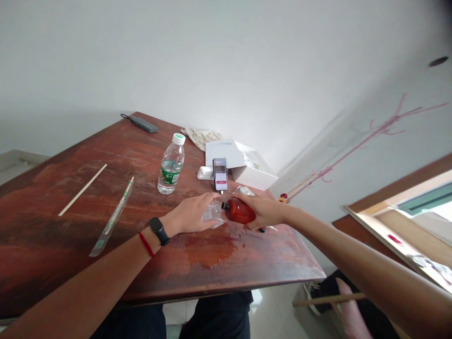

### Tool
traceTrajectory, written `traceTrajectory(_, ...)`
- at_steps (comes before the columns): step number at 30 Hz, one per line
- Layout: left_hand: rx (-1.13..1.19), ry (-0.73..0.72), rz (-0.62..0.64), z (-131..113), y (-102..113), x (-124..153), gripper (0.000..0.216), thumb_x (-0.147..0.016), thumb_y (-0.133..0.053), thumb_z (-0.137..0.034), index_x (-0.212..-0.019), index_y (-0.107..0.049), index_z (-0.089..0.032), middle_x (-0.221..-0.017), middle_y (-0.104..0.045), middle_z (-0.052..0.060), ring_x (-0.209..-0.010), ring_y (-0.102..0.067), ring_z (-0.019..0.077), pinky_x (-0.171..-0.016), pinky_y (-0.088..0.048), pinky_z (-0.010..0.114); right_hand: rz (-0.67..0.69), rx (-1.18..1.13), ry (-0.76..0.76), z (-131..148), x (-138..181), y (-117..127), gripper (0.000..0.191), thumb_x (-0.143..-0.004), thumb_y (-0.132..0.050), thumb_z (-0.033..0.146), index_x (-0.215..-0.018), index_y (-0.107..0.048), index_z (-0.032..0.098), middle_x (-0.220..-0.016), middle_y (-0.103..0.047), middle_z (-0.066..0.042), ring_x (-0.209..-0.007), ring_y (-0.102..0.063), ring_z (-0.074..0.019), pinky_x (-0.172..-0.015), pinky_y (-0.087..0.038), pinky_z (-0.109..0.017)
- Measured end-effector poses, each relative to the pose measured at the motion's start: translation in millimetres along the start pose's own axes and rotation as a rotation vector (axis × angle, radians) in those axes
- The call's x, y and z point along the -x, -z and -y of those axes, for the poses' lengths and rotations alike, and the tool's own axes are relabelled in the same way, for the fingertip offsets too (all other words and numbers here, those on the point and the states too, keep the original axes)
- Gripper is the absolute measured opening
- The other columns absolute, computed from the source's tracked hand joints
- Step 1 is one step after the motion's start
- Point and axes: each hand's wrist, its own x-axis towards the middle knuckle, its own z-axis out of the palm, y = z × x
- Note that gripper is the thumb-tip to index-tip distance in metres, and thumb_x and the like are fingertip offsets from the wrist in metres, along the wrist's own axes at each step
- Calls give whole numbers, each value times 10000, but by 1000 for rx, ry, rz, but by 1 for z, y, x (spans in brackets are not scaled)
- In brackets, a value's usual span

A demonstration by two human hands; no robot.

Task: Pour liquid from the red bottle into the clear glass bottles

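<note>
My right hand (266, 212) is wrapped round a translucent reddish-brown bottle (240, 212), which lies over on its side with its dark neck pointing left. In my left hand (192, 214) is a clear plastic piece (214, 214), gripped between thumb and fingers; whether it is a cup or a wrapper I cannot make out. The bottle's mouth is close to the clear plastic. A puddle (208, 252) of liquid spreads on the wooden table (141, 278) just in front of both hands. Behind them stands a phone (221, 174) with a lit screen.
A part-filled water bottle (172, 165) stands left of the phone. Farther left lie a bare wooden stick (83, 189) and wrapped chopsticks (115, 216). At the back are a grey hub (143, 124), a cloth (201, 137), a white case (204, 173) and an open white box (254, 172).
</note>
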Motion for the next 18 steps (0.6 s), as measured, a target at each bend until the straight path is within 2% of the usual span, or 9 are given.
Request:
traceTrajectory(7,14,-1,5,-2,1,0,676,-927,-778,-354,-1504,-458,-204,-1509,-639,147,-1372,-648,349,-1158,-512,485,-13,-30,-20,-2,5,-5,1047,-680,-825,270,-1639,-409,217,-1456,-690,-176,-1217,-707,-403,-998,-561,-491)
traceTrajectory(11,6,5,-4,-1,1,-1,663,-921,-778,-358,-1490,-475,-205,-1494,-650,146,-1369,-649,340,-1179,-496,478,-25,-53,-1,-9,6,-12,1033,-683,-809,269,-1635,-412,221,-1442,-701,-166,-1219,-705,-396,-1034,-556,-493)
traceTrajectory(18,10,12,-14,-1,0,0,633,-909,-782,-359,-1461,-509,-210,-1470,-666,135,-1350,-664,341,-1182,-502,480,-106,-123,45,-18,7,-24,1038,-686,-819,275,-1639,-407,266,-1532,-648,-141,-1322,-659,-411,-1124,-514,-529)
